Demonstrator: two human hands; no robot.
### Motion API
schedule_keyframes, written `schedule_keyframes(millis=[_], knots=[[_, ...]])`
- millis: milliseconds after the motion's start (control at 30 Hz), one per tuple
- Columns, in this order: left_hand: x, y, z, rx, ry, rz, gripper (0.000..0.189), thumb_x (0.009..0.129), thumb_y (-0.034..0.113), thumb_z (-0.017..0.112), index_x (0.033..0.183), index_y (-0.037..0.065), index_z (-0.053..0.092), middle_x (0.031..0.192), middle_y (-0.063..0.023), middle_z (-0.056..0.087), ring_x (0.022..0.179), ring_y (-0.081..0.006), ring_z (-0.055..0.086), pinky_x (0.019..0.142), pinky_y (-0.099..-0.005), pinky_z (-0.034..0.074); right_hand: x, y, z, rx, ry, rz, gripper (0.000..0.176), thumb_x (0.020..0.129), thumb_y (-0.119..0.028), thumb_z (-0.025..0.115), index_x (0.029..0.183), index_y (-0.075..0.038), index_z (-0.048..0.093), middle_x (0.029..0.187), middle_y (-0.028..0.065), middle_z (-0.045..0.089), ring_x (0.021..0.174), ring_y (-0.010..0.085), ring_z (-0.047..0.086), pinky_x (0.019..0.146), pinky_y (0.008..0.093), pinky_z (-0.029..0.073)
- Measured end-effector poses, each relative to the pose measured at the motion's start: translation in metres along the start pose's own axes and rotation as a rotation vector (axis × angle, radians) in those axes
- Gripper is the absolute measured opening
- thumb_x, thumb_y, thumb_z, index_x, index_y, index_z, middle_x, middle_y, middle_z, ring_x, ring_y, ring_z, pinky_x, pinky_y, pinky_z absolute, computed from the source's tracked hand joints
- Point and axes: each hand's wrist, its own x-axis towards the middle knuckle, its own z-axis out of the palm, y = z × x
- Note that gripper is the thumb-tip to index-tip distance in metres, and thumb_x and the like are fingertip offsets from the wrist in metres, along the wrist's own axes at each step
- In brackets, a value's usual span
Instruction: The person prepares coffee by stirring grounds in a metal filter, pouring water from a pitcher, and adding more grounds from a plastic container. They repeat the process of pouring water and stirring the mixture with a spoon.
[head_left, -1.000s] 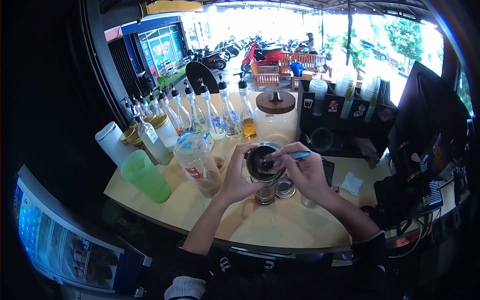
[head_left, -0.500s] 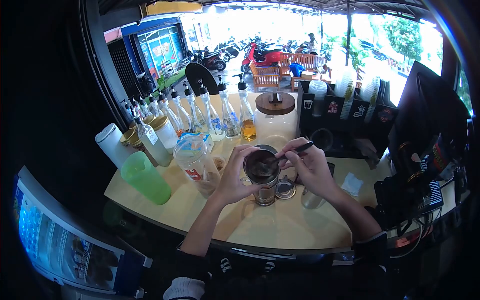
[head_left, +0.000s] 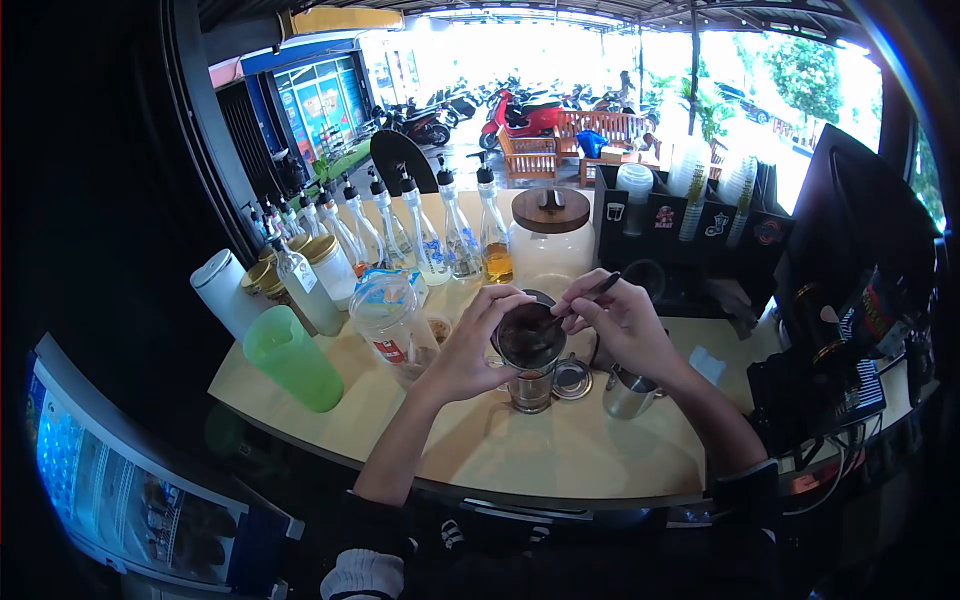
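Note:
My left hand [head_left: 472,348] is closed around a dark-looking cup [head_left: 502,350], its mouth tilted toward me. Dark contents show inside, though I cannot make out what they are. Pinched in my right hand [head_left: 625,325] is a thin utensil with a black handle [head_left: 606,284], its lower end inside the cup; the tip is hidden. Right below the cup stands a clear glass vessel with a metal base [head_left: 531,396], partly covered by it. A round metal lid [head_left: 572,378] lies beside that vessel. Under my right forearm stands a steel pitcher [head_left: 627,396].
A clear plastic jug [head_left: 388,322] and a green tumbler [head_left: 290,360] stand on the left. Pump bottles [head_left: 430,240] line the back beside a large wooden-lidded jar [head_left: 552,245]. A black cup holder [head_left: 690,215] is at back right, and a white tissue [head_left: 708,364] lies below it.
The cup has shifted slightly right and down. My right hand has turned, with the utensil's handle tilted more upright. The steel pitcher shows more clearly below the right forearm.

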Motion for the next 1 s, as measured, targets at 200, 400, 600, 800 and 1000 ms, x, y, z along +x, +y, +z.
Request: schedule_keyframes(millis=[200,400,600,800,1000], knots=[[0.002,-0.003,0.000,0.012,-0.008,0.008,0.076,0.060,0.009,0.080,0.128,0.010,0.046,0.124,-0.0097,0.043,0.118,-0.0281,0.049,0.100,-0.0370,0.042,0.003,-0.009,-0.001,-0.100,-0.036,-0.015,0.014,0.094,-0.004,0.051,0.105,0.003,0.057,0.089,0.0078,0.066,0.081,0.0094,0.064,0.073,0.0260,0.053],[0.002,-0.009,0.000,0.071,0.044,-0.024,0.076,0.059,0.019,0.083,0.126,0.011,0.048,0.122,-0.0095,0.048,0.116,-0.0278,0.051,0.099,-0.0374,0.042,-0.001,-0.004,0.001,-0.004,0.018,-0.049,0.010,0.096,-0.005,0.049,0.103,0.000,0.055,0.091,0.0075,0.064,0.075,0.0076,0.061,0.071,0.0248,0.052],[0.005,-0.008,-0.001,0.045,0.077,-0.087,0.078,0.057,0.025,0.086,0.124,0.008,0.050,0.116,-0.0104,0.054,0.109,-0.0271,0.057,0.094,-0.0360,0.047,-0.002,-0.004,0.000,0.205,0.195,-0.041,0.009,0.097,-0.007,0.049,0.102,0.000,0.050,0.092,0.0088,0.061,0.079,0.0122,0.063,0.073,0.0275,0.055],[0.001,-0.016,0.006,-0.046,0.066,-0.149,0.076,0.056,0.026,0.087,0.121,0.004,0.053,0.113,-0.0098,0.057,0.106,-0.0231,0.059,0.093,-0.0348,0.049,-0.005,0.003,0.013,0.178,0.243,-0.065,0.011,0.097,-0.009,0.051,0.102,0.000,0.051,0.093,0.0086,0.061,0.083,0.0123,0.063,0.076,0.0273,0.055],[-0.002,-0.022,0.010,-0.137,0.037,-0.185,0.076,0.057,0.026,0.087,0.122,0.003,0.054,0.113,-0.0108,0.057,0.104,-0.0231,0.060,0.094,-0.0347,0.048,-0.008,0.010,0.024,0.183,0.230,-0.068,0.011,0.096,-0.008,0.052,0.102,0.001,0.052,0.096,0.0087,0.060,0.084,0.0115,0.062,0.077,0.0266,0.054]])
